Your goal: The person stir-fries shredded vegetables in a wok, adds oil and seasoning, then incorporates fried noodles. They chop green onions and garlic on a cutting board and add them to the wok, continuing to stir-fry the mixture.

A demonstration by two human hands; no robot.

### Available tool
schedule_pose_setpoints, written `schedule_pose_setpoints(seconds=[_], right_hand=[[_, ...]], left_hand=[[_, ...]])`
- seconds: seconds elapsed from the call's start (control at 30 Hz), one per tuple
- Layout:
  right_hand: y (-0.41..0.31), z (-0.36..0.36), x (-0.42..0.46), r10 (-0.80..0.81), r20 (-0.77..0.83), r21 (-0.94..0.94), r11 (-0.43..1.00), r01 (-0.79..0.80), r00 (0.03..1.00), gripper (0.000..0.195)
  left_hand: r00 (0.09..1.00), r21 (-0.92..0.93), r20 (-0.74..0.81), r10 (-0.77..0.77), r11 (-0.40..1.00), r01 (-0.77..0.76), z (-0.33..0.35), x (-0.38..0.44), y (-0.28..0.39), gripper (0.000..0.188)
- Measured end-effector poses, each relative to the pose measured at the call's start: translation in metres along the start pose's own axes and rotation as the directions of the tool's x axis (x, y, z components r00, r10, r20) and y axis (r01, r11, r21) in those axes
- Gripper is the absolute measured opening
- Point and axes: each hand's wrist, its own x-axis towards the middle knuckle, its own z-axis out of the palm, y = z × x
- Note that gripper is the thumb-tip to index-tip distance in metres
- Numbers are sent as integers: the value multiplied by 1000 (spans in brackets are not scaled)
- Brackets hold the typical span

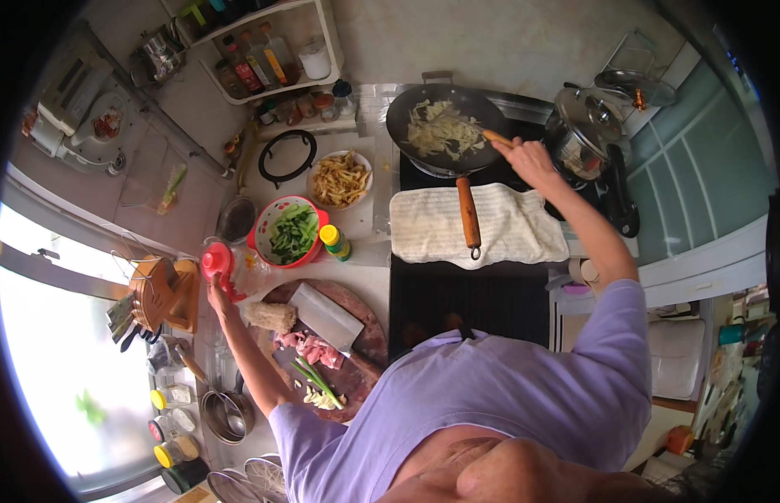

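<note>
My right hand (527,162) grips the wooden handle of a spatula (498,139), whose far end reaches into a dark wok (399,113) on the stove. Pale shredded vegetables (441,129) lie in the wok. On the left, my left hand (219,290) is at a red-lidded plastic container (217,261), its fingers around the red part. Beside it stands a red-rimmed bowl (320,217) of chopped greens. A round cutting board (371,314) holds a cleaver (324,316), sliced raw meat (314,350), green onion (317,382), garlic pieces (324,398) and a tan fibrous block (271,317).
A plate (367,162) of browned strips sits behind the bowl, near a yellow-capped bottle (336,243). A white towel (427,226) lies beneath the wok's handle (468,210). A lidded pot (575,135) is right of the wok; a knife block (152,286) stands far left.
</note>
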Motion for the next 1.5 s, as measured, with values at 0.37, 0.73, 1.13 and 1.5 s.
schedule_pose_setpoints(seconds=[0.37,0.73,1.13,1.5], right_hand=[[53,-122,-61,174,252,573,766,-292,952,41],[-11,31,-10,457,245,816,379,-437,855,44],[67,-104,-73,143,253,683,675,-281,957,39],[0,26,-20,479,171,727,528,-439,861,47]], left_hand=[[999,-153,24,-28,988,31,4,-10,4,29],[984,-302,-165,63,947,-111,20,-3,22,31],[978,-196,-119,172,961,-193,23,-63,97,30],[968,-196,147,204,965,-174,107,-134,192,39]])
